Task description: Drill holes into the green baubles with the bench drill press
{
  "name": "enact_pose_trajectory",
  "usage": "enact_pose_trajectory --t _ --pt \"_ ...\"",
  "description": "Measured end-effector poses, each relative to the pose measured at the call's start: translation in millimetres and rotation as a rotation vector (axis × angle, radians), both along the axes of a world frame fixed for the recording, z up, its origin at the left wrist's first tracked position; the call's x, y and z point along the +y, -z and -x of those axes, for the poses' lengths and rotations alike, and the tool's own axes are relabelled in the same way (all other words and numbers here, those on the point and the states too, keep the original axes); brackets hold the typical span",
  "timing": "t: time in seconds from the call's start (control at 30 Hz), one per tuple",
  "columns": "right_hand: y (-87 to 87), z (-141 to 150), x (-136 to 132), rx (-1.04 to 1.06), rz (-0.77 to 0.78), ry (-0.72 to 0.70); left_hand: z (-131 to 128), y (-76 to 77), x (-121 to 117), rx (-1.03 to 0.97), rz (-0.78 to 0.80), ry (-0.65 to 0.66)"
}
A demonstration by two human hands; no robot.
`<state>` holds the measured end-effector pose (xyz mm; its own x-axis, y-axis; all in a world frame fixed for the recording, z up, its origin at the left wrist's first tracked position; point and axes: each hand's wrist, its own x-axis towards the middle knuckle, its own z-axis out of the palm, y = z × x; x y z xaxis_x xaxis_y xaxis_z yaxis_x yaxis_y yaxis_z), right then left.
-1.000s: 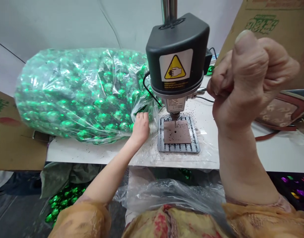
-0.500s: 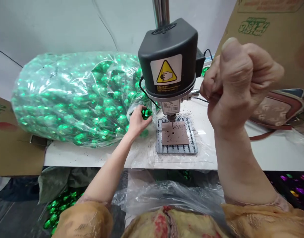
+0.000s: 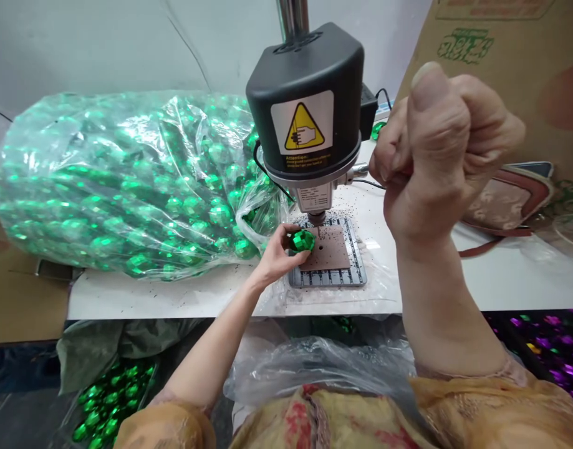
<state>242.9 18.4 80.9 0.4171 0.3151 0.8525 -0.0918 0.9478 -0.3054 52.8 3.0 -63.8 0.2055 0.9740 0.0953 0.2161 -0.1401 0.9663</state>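
Two hands [image 3: 274,259] [image 3: 429,162], one drill press [image 3: 305,106], one green ball [image 3: 302,241].

Bench drill [image 3: 305,93] is the centre of it all: the left hand [image 3: 279,254] pinches a shiny green faceted bead [image 3: 302,241] right beside the bit, over the slotted base plate [image 3: 356,274]. The right hand [image 3: 436,149] is balled up around the drill's side handle [image 3: 361,168]. Huge plastic bag of green beads [image 3: 127,181] left of the drill, a handbag [image 3: 510,202] off to its right, and black specks [image 3: 361,206] scattered around its base.

White bench [image 3: 127,299]: bagged green baubles [image 3: 127,181], slotted drill-press base [image 3: 328,279], dark specks [image 3: 361,209]
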Motion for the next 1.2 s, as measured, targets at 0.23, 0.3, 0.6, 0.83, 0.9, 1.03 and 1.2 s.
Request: enact_pose_trajectory --t 0.23,0.3,0.6,0.83,0.9,1.03,1.2 --pt "0.9 1.3 -2.5 0.023 -0.041 -0.028 4.4 4.2 7.3 0.201 -0.087 0.103" --pt "0.6 1.5 -4.2 0.011 -0.007 -0.012 3.6 7.0 9.0 0.223 -0.095 0.107" --pt "0.3 0.5 -9.7 -0.060 0.119 0.085 -6.9 11.8 13.3 0.295 -0.198 0.062" --pt "-0.3 2.6 -6.9 -0.023 0.087 0.077 -12.5 20.1 16.6 0.270 -0.243 0.081" --pt "-1.2 3.0 -7.6 -0.015 0.075 0.073 -17.4 20.0 13.1 0.256 -0.225 0.079" --pt "-2.7 3.2 -7.7 -0.025 0.102 0.069 -28.7 22.6 3.2 0.200 -0.191 0.045" --pt "-2.4 2.9 -5.3 0.009 0.023 0.041 -31.5 32.9 -2.4 0.162 -0.169 0.014"
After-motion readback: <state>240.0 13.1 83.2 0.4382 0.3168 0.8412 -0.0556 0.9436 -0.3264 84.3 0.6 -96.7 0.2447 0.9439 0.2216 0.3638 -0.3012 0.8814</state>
